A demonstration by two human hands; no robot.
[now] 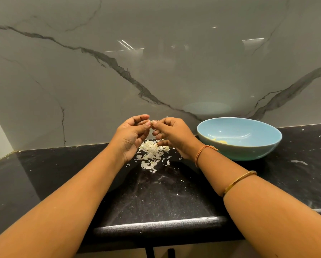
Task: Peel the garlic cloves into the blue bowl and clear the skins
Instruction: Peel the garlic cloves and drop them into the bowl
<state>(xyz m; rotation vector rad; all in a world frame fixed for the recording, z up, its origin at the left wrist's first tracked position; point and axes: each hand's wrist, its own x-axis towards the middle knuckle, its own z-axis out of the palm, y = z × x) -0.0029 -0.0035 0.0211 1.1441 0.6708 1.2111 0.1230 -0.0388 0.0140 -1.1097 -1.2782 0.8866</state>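
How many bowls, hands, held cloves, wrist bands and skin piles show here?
Bowls: 1, blue bowl
Hands: 2, left hand, right hand
Held cloves: 1, garlic clove, pinched by both
Wrist bands: 2, orange thread, gold bangle
Skin piles: 1, garlic skins
Total: 7

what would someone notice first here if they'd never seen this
The left hand and right hand meet mid-frame, pinching a small garlic clove between their fingertips. Below them a pile of white skins litters the black counter. To the right stands the blue bowl, with a few pale pieces inside.
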